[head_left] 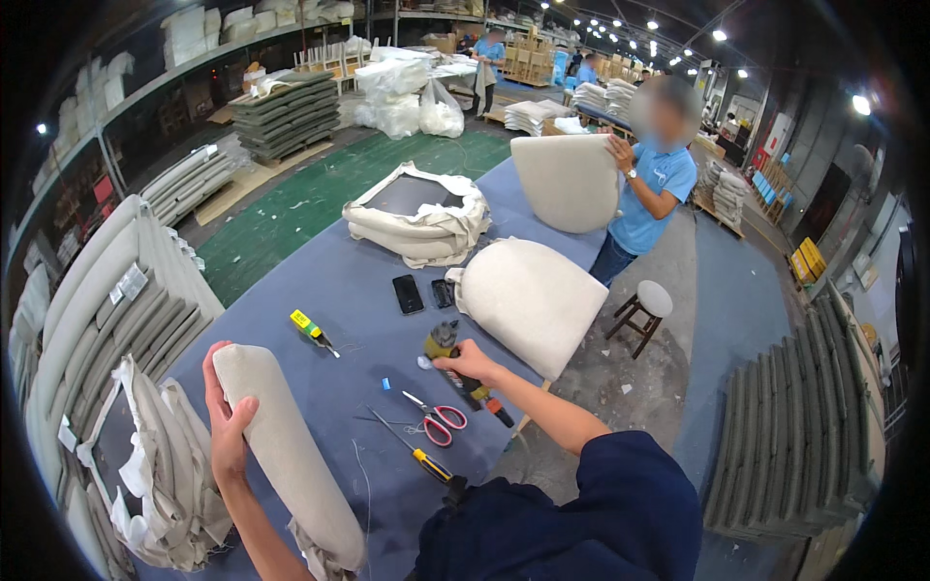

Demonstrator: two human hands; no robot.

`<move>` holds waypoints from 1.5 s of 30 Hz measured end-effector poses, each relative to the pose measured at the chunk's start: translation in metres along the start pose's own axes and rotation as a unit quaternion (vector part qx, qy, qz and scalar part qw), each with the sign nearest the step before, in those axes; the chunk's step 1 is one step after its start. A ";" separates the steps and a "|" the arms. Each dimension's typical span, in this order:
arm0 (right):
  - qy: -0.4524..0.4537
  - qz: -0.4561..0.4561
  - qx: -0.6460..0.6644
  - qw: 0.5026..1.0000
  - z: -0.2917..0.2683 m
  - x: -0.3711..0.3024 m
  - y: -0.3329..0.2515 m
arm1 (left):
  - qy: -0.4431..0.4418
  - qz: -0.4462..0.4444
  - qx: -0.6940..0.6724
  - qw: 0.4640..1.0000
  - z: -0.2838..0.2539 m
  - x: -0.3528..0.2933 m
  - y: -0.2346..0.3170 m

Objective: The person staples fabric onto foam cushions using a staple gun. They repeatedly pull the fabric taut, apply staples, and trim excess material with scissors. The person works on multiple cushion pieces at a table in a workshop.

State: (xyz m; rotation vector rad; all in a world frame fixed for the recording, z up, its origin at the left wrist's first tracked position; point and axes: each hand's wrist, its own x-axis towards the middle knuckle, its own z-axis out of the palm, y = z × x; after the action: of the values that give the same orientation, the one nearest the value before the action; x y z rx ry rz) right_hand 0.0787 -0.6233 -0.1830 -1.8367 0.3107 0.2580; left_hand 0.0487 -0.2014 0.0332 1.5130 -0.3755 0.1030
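My left hand [231, 426] grips a beige upholstered seat cushion [291, 450], standing on its edge at the left front of the table, thumb on the near face. My right hand [471, 362] is closed around an olive-and-black hand tool [444, 339] with an orange end; its exact kind is unclear. Near that hand lie red-handled scissors [444, 422], a yellow-and-black screwdriver [431, 465] and a small blue scrap [386, 383]. Farther left is a yellow-green tool [312, 329] with a metal tip. Beyond my right hand, another beige cushion [531, 302] lies flat.
The blue-grey table [271, 290] also holds a black phone [408, 294], a small black object [442, 292] and a fabric-wrapped cushion [418, 215]. Across it, a co-worker [651, 184] holds a cushion [568, 182]. A stool [647, 308] and cushion stacks [790, 436] stand around.
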 end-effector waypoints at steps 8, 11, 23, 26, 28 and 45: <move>-0.040 -0.206 0.122 0.970 0.041 -0.103 -0.181 | -0.015 0.027 0.034 0.999 0.005 0.025 -0.035; -0.050 -0.302 -0.030 0.952 0.037 -0.134 -0.227 | -0.058 0.046 0.049 0.996 0.010 0.030 -0.035; -0.061 -0.499 -0.214 0.838 0.064 -0.138 -0.246 | -0.065 0.063 0.022 0.996 0.007 0.018 -0.039; -0.111 -0.423 -0.217 0.873 0.074 -0.148 -0.261 | -0.071 0.057 0.025 0.996 0.009 0.016 -0.039; -0.090 -0.401 -0.208 0.887 0.073 -0.149 -0.260 | -0.067 0.070 0.036 0.995 0.013 0.017 -0.040; -0.050 -0.464 -0.187 0.865 0.061 -0.145 -0.226 | -0.123 0.060 0.075 0.988 0.005 0.010 -0.035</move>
State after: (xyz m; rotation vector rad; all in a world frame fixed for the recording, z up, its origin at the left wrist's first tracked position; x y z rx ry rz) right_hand 0.0184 -0.4920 0.0512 -2.1269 -0.7533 -0.2831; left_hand 0.0672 -0.2104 0.0024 1.6556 -0.6692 0.0390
